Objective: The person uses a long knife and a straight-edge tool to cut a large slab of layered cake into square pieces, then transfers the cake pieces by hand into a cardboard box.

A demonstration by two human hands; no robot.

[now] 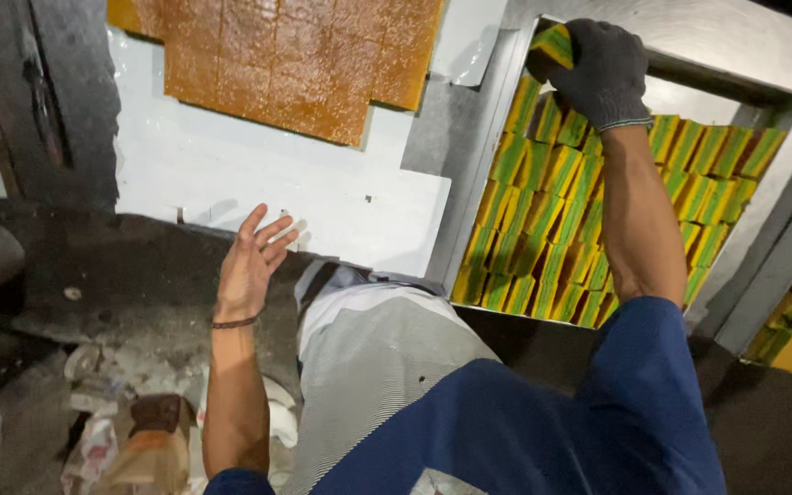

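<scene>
While gloved right hand [598,69] is clamping cake slice [554,41] at tray [497,101] far corner, slices [543,220] standing packed; left hand [251,261] hovering open, empty, w/ fingers spread, near sheet [231,174].

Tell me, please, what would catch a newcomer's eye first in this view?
The metal tray at upper right, packed with yellow-and-green layered cake slices, stands out first. The gloved right hand grips one slice at the tray's top corner. The bare left hand hovers open below a scored brown slab on white paper.
</scene>
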